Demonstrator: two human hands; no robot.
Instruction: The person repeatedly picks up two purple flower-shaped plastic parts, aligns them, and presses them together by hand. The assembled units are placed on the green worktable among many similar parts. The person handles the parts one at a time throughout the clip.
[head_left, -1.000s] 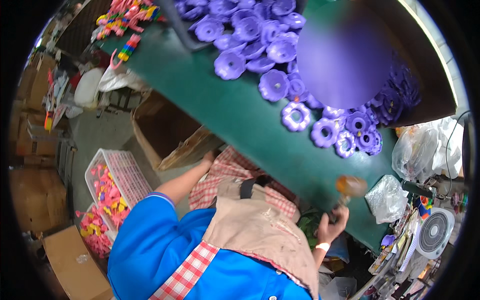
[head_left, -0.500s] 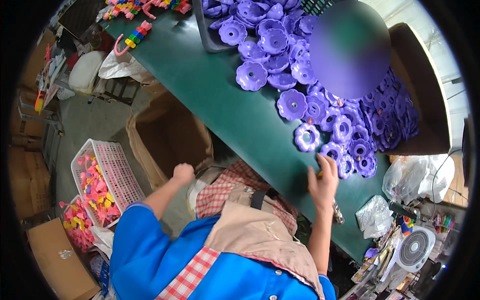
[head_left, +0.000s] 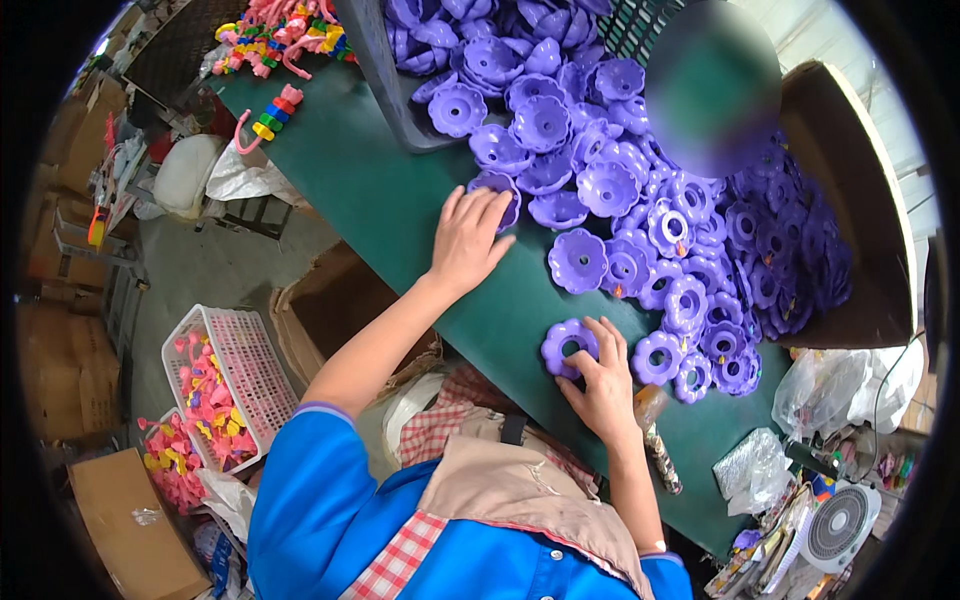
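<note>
My left hand (head_left: pixel 467 242) reaches across the green table to a shallow purple flower-shaped cup (head_left: pixel 512 208). Its fingers lie stretched over the cup's near rim, and the thumb stands apart. Close to the table's near edge, my right hand (head_left: pixel 602 390) grips the right side of a purple flower-shaped ring (head_left: pixel 556 346) between thumb and fingers. Part of the ring is hidden by those fingers. More purple cups (head_left: pixel 578 260) and rings (head_left: pixel 657 356) lie heaped just beyond both hands.
A grey crate (head_left: pixel 385 100) of cups stands at the far edge, beside a tipped carton (head_left: pixel 850 200). A patterned handle (head_left: pixel 662 458) lies by my right wrist. Pink figures with coloured pieces (head_left: pixel 270 118) lie far left. A white basket (head_left: pixel 250 370) and an open carton (head_left: pixel 350 310) stand below.
My left hand has risen from beside the table to the cup. My right hand has drawn the ring out of the heap, leftward and closer to me. The view has shifted slightly.
</note>
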